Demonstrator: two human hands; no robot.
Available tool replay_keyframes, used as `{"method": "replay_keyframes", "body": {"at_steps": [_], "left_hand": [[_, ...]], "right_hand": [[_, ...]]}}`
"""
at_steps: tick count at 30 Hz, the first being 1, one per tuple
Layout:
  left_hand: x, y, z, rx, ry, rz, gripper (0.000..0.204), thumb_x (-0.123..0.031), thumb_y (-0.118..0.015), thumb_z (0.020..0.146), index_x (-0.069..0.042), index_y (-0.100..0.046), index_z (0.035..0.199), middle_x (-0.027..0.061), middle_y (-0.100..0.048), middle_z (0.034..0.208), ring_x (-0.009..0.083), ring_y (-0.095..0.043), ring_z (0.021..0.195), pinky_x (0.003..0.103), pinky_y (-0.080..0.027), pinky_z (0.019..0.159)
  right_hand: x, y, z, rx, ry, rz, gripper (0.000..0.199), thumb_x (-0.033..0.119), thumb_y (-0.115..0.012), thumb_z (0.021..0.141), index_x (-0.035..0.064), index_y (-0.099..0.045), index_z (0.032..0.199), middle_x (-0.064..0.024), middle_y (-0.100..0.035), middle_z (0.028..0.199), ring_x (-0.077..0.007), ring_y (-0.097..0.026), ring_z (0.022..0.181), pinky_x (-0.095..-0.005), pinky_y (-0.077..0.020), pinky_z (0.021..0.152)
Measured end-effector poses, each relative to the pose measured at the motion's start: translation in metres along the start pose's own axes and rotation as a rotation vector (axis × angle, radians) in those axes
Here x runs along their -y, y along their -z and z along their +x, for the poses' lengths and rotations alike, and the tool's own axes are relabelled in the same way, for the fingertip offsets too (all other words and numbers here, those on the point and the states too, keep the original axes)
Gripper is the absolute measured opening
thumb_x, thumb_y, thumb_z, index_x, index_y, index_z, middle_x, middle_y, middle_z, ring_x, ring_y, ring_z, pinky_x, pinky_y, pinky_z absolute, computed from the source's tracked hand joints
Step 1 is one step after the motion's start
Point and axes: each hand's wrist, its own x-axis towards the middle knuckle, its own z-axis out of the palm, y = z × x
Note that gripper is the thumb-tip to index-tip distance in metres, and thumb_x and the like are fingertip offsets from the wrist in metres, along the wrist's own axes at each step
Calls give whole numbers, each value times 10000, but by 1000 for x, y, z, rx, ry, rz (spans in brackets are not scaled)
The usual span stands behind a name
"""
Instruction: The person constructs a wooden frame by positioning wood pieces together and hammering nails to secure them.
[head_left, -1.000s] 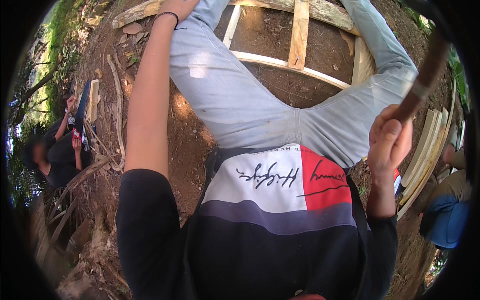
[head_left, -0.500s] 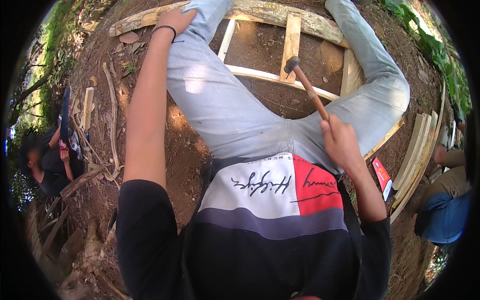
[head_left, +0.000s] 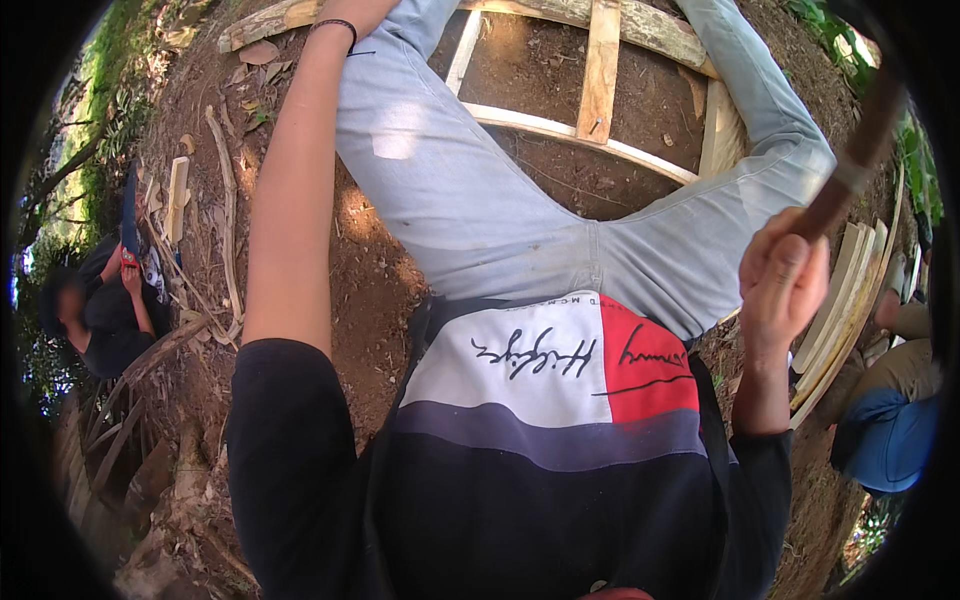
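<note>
A person's right hand (head_left: 785, 280), at three o'clock, has its grip wrapped around a hammer (head_left: 845, 175) angled toward two. A nail (head_left: 597, 126) juts from a wooden frame (head_left: 598, 75) at one o'clock. The left hand (head_left: 365, 9), at eleven, is cut off by the view's edge; its grip cannot be told.

Bare brown earth (head_left: 375, 345) is the only floor out here — sunlight drops onto it in small warm patches, with shade between. A crooked stick (head_left: 228, 190) lies along the ground to my left, near scattered dry leaves (head_left: 260, 52). Beyond it, green foliage (head_left: 115, 80) catches bright daylight, and dry stalks (head_left: 108, 440) lean lower down. Broad green leaves (head_left: 920, 165) crowd the far right — brightly lit.
</note>
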Motion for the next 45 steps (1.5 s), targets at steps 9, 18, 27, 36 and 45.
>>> {"method": "replay_keyframes", "body": {"at_steps": [9,18,27,36,45], "left_hand": [[-8,-3,-12,50,16,38,708,-563,-512,771,14,-593,1173,260,-574,1192,360,-556,1119,392,-407,971],[-16,-6,-9,-11,5,94,690,-575,-507,771,-17,-605,1165,246,-586,1183,357,-561,1114,390,-412,963],[-14,2,-11,36,11,30,696,-560,-514,766,4,-602,1164,258,-588,1168,358,-568,1100,396,-425,950],[-1,-7,-6,22,-2,29,716,-573,-516,768,26,-604,1150,261,-597,1149,355,-579,1082,403,-428,939],[-69,23,-54,-202,-50,370,577,-483,-615,774,-141,-586,1237,247,-512,1275,365,-485,1206,383,-426,962]], "right_hand": [[1,-7,-12,108,-76,-458,331,333,-479,965,23,-448,853,-111,-497,575,-241,-496,443,-351,-395,437],[-34,-8,-22,251,-178,-587,265,241,-474,966,6,-446,846,-164,-494,615,-287,-543,495,-415,-416,486],[-57,-31,-25,393,-121,-767,236,173,-541,918,-10,-427,824,-199,-536,648,-393,-551,560,-430,-416,497],[-10,-10,-8,40,-28,-250,221,197,-477,967,28,-428,834,-49,-483,610,-171,-475,475,-305,-355,452],[10,-6,-4,-16,-145,-51,295,307,-460,985,28,-459,889,7,-422,593,-49,-367,476,-227,-288,421]]}}
